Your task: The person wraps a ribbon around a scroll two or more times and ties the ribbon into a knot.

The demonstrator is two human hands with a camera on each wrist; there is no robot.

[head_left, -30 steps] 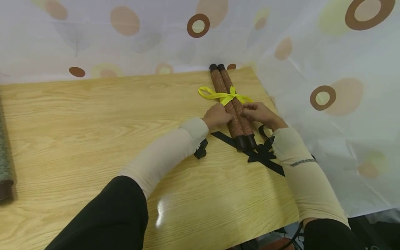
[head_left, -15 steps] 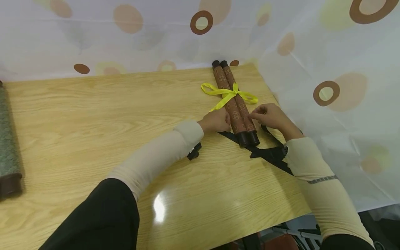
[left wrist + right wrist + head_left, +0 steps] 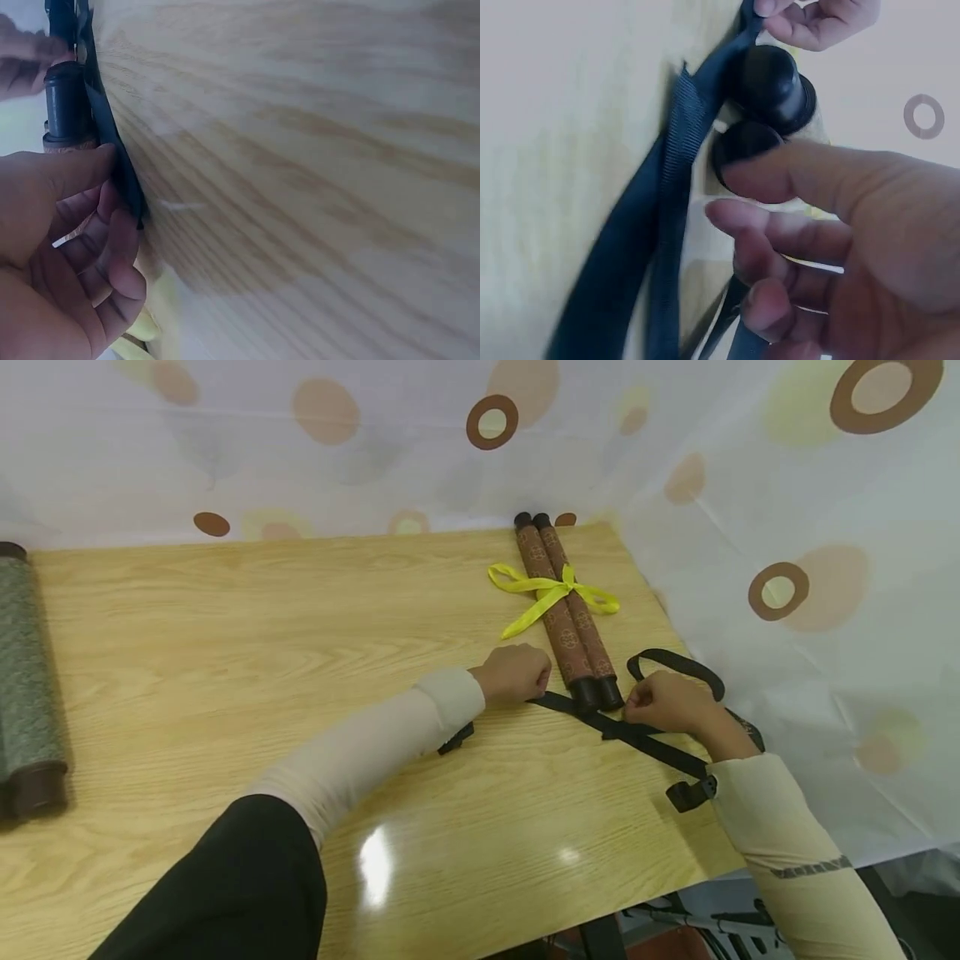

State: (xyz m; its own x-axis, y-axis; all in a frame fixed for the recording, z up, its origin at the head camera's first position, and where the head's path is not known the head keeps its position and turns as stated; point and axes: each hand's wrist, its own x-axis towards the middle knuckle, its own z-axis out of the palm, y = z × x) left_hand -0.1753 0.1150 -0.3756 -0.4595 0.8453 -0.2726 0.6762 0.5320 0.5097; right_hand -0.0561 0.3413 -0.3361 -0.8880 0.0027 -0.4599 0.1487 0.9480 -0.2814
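Two brown patterned scrolls [image 3: 576,639] lie side by side at the right of the table, tied with a yellow ribbon [image 3: 546,602] in a bow. Their black end caps [image 3: 765,86] face me. A black ribbon [image 3: 652,746] runs across the table by these caps, and part of it loops up on the right. My left hand [image 3: 516,674], left of the scrolls, pinches the black ribbon's left end between thumb and fingers. My right hand [image 3: 671,702] is beside the caps over the black ribbon, its fingers loosely bent and thumb apart from the index finger.
A grey-green roll [image 3: 28,668] with dark brown ends lies at the left of the wooden table [image 3: 262,635]. A white sheet [image 3: 375,452] with printed circles hangs behind and along the right side. The table's front edge is at lower right.
Both hands have come away from the scrolls toward me, the right one down to the black ribbon. My left hand has taken hold of the black ribbon's end. More of the grey-green roll shows.
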